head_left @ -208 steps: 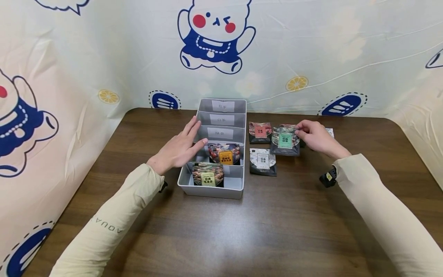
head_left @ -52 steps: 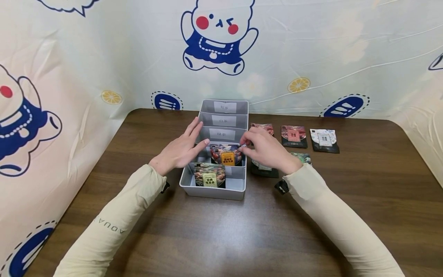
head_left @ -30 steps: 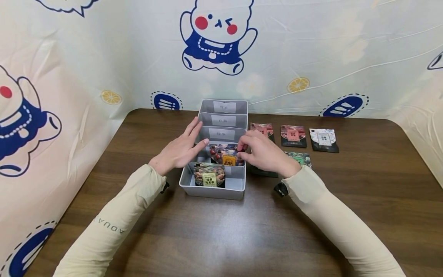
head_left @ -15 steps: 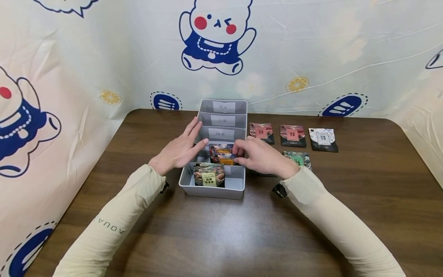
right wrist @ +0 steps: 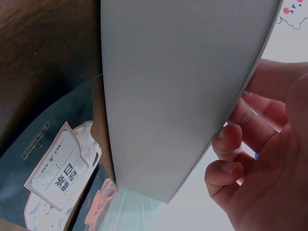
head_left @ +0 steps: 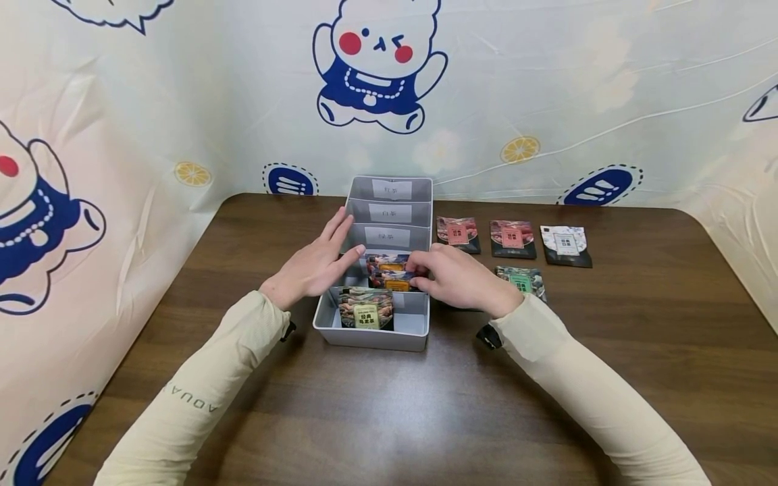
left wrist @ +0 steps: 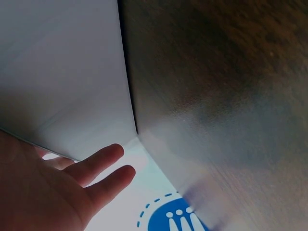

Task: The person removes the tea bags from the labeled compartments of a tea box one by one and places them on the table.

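Since a second ago the front packet [head_left: 398, 278] has sunk lower, showing the rear packet [head_left: 381, 260]; both stand in the grey box [head_left: 371, 339], mid-frame. The right hand [head_left: 460, 273] seems to pinch its right edge; the left hand [head_left: 314, 262] is spread at the box's left rim. It looks light, pliable, slick: best gripped at a top corner.

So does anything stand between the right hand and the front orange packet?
Nothing visible does. The right hand comes over the right wall of the box, with thumb and fingertips at the right edge of the front orange packet. The other orange packet is behind it.
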Demonstrator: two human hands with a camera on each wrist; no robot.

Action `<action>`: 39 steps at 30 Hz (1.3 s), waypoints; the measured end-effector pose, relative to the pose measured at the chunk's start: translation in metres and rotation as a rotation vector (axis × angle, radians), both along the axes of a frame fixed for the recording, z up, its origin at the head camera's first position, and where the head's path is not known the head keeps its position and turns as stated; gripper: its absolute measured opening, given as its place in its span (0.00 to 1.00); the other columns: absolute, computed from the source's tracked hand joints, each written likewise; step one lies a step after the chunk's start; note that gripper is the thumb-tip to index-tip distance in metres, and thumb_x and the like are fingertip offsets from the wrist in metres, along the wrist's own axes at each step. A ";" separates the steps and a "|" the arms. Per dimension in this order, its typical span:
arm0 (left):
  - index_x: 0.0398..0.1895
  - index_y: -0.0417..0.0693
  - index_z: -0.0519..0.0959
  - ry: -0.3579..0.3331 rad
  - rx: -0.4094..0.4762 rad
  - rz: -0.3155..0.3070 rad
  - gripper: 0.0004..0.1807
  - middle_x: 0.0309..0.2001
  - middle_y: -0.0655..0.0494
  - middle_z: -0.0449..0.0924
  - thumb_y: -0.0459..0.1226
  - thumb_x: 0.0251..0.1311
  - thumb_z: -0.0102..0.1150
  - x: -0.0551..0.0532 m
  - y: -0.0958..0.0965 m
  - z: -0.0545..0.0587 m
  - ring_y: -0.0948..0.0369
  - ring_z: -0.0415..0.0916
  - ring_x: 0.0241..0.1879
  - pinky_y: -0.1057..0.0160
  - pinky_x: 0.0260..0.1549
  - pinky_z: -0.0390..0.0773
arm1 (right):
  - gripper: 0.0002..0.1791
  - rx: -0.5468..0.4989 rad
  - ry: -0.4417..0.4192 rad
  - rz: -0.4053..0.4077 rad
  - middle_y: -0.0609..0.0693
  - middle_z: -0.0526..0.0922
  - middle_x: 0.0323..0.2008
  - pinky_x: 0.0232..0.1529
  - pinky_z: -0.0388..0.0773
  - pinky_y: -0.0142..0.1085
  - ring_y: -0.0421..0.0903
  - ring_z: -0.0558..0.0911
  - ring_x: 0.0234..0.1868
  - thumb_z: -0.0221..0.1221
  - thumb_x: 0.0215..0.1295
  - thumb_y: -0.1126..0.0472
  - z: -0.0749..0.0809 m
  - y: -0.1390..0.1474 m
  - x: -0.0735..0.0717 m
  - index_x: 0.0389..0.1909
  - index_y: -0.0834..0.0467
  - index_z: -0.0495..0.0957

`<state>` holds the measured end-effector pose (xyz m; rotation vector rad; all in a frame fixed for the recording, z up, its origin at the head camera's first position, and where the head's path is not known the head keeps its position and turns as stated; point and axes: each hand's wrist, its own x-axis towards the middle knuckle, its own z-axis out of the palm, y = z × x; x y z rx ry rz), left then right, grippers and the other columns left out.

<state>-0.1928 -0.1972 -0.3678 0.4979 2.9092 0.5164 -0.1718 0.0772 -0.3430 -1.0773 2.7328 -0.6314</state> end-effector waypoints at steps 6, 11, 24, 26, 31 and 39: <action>0.78 0.52 0.36 0.005 -0.001 -0.004 0.44 0.79 0.57 0.24 0.67 0.68 0.23 0.000 0.000 -0.001 0.48 0.61 0.70 0.46 0.61 0.69 | 0.06 0.034 0.042 -0.030 0.45 0.79 0.33 0.32 0.71 0.36 0.43 0.73 0.33 0.58 0.68 0.56 0.001 -0.001 0.002 0.42 0.51 0.80; 0.78 0.51 0.38 0.009 0.005 -0.001 0.44 0.79 0.58 0.25 0.67 0.68 0.23 0.000 0.000 -0.001 0.48 0.63 0.69 0.47 0.58 0.72 | 0.06 0.032 0.072 -0.032 0.45 0.80 0.32 0.31 0.71 0.36 0.43 0.73 0.33 0.58 0.68 0.56 0.000 -0.002 0.002 0.42 0.50 0.80; 0.78 0.52 0.37 0.010 0.000 -0.001 0.44 0.79 0.58 0.25 0.67 0.68 0.23 0.001 0.000 -0.001 0.48 0.63 0.69 0.47 0.58 0.72 | 0.05 0.012 0.115 -0.022 0.43 0.82 0.32 0.31 0.71 0.36 0.42 0.74 0.32 0.58 0.68 0.57 -0.003 -0.002 0.001 0.41 0.50 0.81; 0.78 0.52 0.37 0.010 0.001 0.002 0.44 0.79 0.58 0.25 0.67 0.68 0.23 0.001 0.000 0.000 0.48 0.65 0.68 0.47 0.57 0.73 | 0.05 0.007 0.118 -0.018 0.43 0.82 0.32 0.31 0.72 0.36 0.42 0.74 0.32 0.58 0.68 0.57 -0.003 -0.003 0.002 0.41 0.49 0.81; 0.78 0.52 0.36 0.005 -0.003 0.000 0.45 0.79 0.58 0.24 0.67 0.68 0.23 0.001 0.000 0.000 0.47 0.64 0.69 0.46 0.58 0.72 | 0.06 -0.002 0.127 -0.008 0.43 0.83 0.33 0.34 0.73 0.38 0.42 0.76 0.34 0.59 0.68 0.57 -0.003 -0.002 0.002 0.41 0.49 0.83; 0.78 0.52 0.37 0.007 0.002 0.006 0.44 0.79 0.58 0.25 0.67 0.68 0.23 0.001 0.001 0.001 0.48 0.63 0.69 0.47 0.58 0.72 | 0.06 -0.024 0.121 -0.008 0.43 0.83 0.32 0.34 0.73 0.38 0.41 0.76 0.33 0.58 0.69 0.57 -0.002 -0.001 0.002 0.40 0.50 0.82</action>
